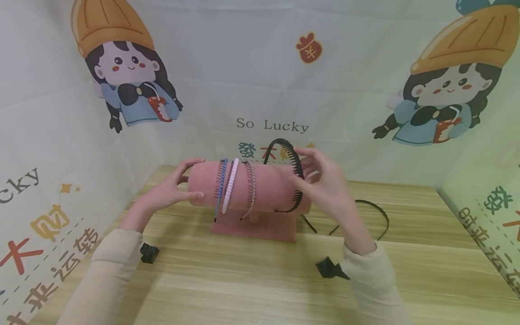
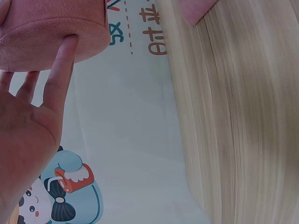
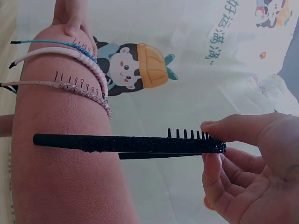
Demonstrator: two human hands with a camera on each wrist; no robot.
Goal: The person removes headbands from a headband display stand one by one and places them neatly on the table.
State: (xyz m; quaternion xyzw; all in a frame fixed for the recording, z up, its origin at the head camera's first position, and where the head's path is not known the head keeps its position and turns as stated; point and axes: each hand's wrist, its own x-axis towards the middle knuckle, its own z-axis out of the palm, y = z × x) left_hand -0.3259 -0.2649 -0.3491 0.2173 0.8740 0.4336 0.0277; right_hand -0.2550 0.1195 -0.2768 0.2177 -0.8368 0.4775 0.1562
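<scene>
My right hand [image 1: 325,180] pinches a black toothed headband [image 3: 140,143] between thumb and fingers. The band's two ends straddle the right part of a pink, plush headband stand [image 1: 272,185], a horizontal roll on a foot. At the roll's left end my left hand [image 1: 166,192] grips it, thumb in front and fingers behind; one finger presses the end face in the left wrist view. Around the roll's left half sit a blue headband [image 1: 221,180], a pale pink headband [image 1: 230,187] and a clear beaded headband [image 3: 79,88].
Behind the stand, to the right, a thin black headband [image 1: 387,216] lies on the wooden table [image 1: 243,280]. Printed cloth walls [image 1: 345,90] rise at the back and both sides. Small black camera mounts [image 1: 149,253] hang at both wrists.
</scene>
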